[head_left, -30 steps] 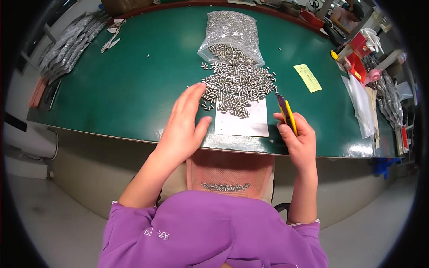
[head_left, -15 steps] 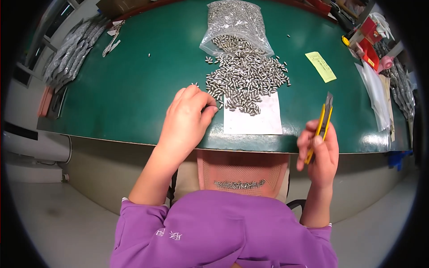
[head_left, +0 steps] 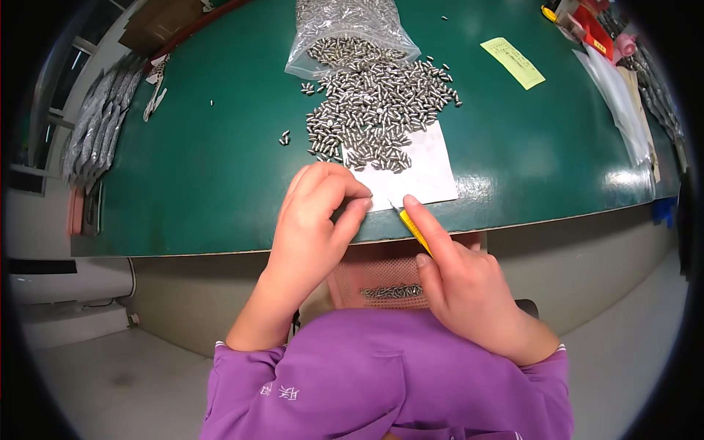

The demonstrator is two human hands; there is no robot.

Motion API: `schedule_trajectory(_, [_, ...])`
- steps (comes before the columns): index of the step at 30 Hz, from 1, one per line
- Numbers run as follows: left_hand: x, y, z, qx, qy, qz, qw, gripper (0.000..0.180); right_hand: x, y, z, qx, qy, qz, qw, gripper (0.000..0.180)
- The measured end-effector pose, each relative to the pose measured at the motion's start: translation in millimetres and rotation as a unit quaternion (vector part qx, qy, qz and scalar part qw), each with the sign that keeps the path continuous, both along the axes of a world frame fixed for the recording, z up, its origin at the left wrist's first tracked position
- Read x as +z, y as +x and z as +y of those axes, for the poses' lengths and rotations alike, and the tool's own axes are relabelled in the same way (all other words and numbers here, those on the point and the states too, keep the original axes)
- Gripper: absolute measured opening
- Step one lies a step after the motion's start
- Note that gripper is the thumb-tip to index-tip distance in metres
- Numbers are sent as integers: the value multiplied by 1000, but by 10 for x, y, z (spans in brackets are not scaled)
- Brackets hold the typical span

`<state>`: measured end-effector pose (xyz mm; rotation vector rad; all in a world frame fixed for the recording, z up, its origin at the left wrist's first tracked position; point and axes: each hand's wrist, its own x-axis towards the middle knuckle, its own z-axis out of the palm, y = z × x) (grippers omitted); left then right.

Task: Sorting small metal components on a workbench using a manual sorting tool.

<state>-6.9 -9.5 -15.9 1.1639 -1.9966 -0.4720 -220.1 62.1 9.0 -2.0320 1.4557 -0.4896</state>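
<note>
My right hand (head_left: 469, 282) grips a yellow utility knife (head_left: 416, 232), its index finger stretched along the handle. The blade points at the near edge of a white paper sheet (head_left: 425, 176). Beside that sheet's lower left corner, my left hand (head_left: 315, 213) has thumb and index fingertip pinched close together. What sits between those fingertips, if anything, is too small to make out. Just beyond both hands spreads a heap of small silvery metal pins (head_left: 381, 110) with pointed ends, partly lying on the paper. They spill from an open clear plastic bag (head_left: 352, 26).
A pink mesh basket (head_left: 350, 280) holding more metal pins is below the table's front edge. A yellow paper slip (head_left: 513, 63) lies to the right. Filled bags (head_left: 99, 121) stand at the far left. Clear plastic sheets (head_left: 616, 106) and a red box (head_left: 592, 35) are on the right.
My right hand has brought the knife leftward to the paper's near edge. My left hand has moved from the heap's left side to the paper's corner. The view has shifted.
</note>
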Motion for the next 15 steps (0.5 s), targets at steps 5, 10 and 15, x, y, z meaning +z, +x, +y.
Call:
schedule_trajectory(5, [10, -38, 24, 18, 27, 1, 999, 12, -147, 39, -8, -12, -46, -86, 995, 60])
schedule_trajectory(10, [50, -41, 55, 12, 8, -39, 999, 15, -101, 66, -27, -19, -30, -98, 995, 57])
schedule_trajectory(15, [20, -56, 56, 29, 15, -4, 999, 13, 3, 91, -64, -12, 8, -60, 998, 59])
